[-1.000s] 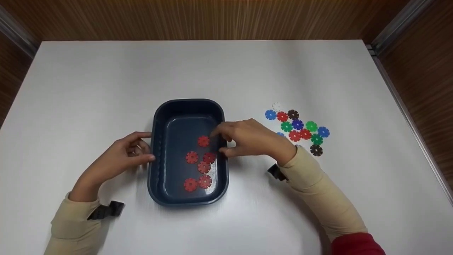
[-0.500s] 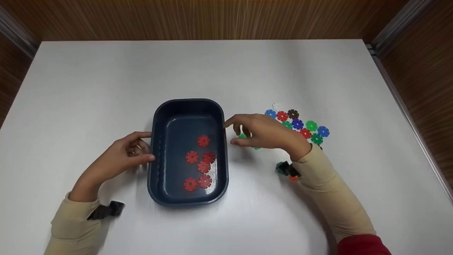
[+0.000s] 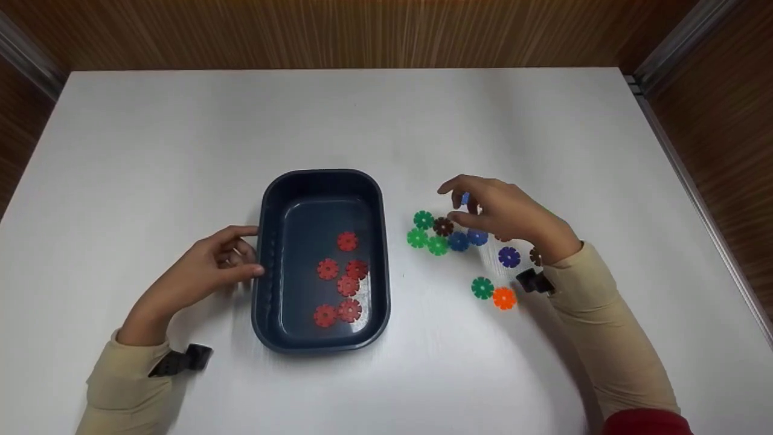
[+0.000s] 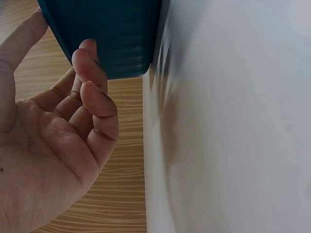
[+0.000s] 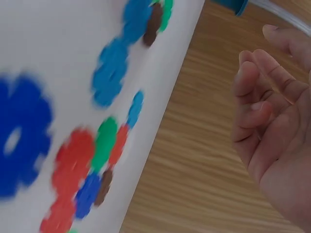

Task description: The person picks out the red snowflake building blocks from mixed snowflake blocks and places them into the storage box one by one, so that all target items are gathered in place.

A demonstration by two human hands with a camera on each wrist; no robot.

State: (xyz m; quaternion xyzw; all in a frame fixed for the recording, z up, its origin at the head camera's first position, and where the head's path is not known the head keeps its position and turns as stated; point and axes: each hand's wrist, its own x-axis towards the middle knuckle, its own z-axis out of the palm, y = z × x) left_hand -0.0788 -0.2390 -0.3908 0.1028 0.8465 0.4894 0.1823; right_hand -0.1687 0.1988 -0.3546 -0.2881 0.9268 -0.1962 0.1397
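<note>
"Red discs (image 3: 328, 269), six of them, lay inside the dark blue tray (image 3: 302, 241). What had just changed?"

"The right hand (image 3: 498, 208) had left the tray. A second earlier its fingers reached over the tray's right rim; now it hung well to the right of the tray, above the loose discs (image 3: 438, 245)."

"Was it grasping anything?"

"Nothing that I could see. Its fingers were released and loosely bent."

"And the left hand (image 3: 205, 263)?"

"It hadn't moved: thumb and forefinger touched the tray's left side, the other fingers relaxed, none grasping."

"What lay outside the tray?"

"On the counter (image 3: 181, 151), green discs (image 3: 417, 237) lay nearest the tray's right side, a brown disc (image 3: 443, 227) and blue discs (image 3: 459, 241) just beyond. An orange disc (image 3: 504, 298) sat farther right, level with the tray's nearer half. The blurred right wrist view showed some loose red discs (image 5: 73, 160), also outside the tray."

"Meaning?"

"I judged the work had shifted from the tray to the pieces beside it."
</note>
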